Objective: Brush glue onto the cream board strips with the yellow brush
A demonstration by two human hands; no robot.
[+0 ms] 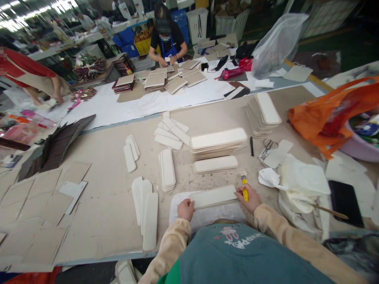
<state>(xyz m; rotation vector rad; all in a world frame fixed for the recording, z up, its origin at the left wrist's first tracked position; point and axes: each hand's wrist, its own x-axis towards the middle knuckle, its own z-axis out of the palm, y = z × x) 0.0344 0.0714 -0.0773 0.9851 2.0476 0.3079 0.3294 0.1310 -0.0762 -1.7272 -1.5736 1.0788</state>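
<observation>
A long cream strip [213,197] with rounded corners lies across a whitish sheet [177,197] right in front of me. My left hand [186,209] is closed, its thumb and finger pinching the strip's left end. At the right end, the fingertips of my right hand [250,198] touch the strip while the same hand grips a small paintbrush [244,188] with a yellow handle, bristles pointing away from me. Just beyond sit a short stack of strips [215,164] and a taller stack of strips [219,138].
Loose strips [150,221] lie to my left. Scissors [269,146], a milky plastic bag [304,181], a black phone-like slab [346,203] and an orange bag [334,114] stand at right. Flat beige panels [44,205] spread far left. Across the table a co-worker [167,39] handles panels.
</observation>
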